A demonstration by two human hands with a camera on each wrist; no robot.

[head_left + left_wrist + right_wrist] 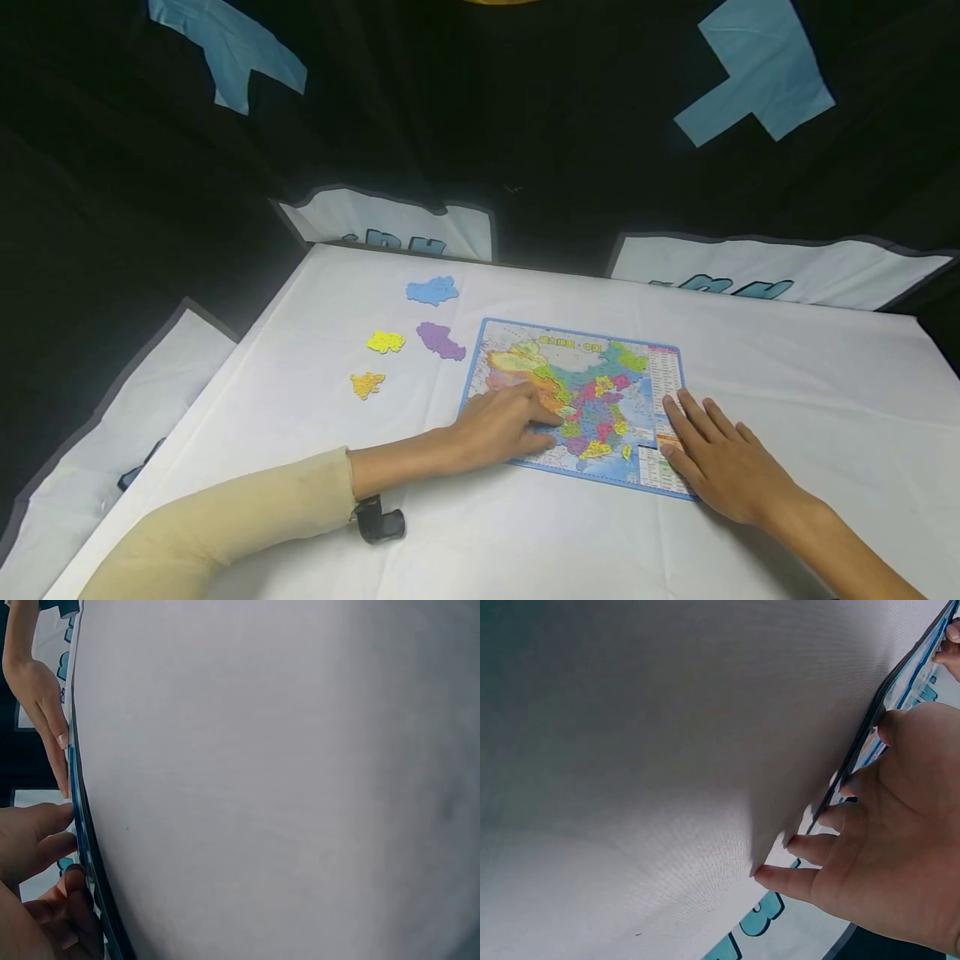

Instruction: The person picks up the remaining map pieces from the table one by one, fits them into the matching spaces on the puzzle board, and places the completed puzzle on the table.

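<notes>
A map puzzle board [517, 330] with a blue border and many coloured regions lies flat on the white table. My left hand [495, 427] is over its lower left part, index finger and thumb stretched onto the map; its other fingers are bent under in the left wrist view. Whether a piece lies beneath those fingertips is hidden. Across the board's right edge rests my right hand [731, 467], fingers straight and spread, partly on the board and partly on the cloth. It holds nothing in the right wrist view, where the palm [922, 825] shows.
Left of the board lie loose puzzle pieces: a blue one [432, 291], a purple one [441, 341], a yellow one [386, 341] and an orange one [367, 384]. White cloth covers the table [810, 375]. Behind it hangs a black curtain [480, 117] with blue patches.
</notes>
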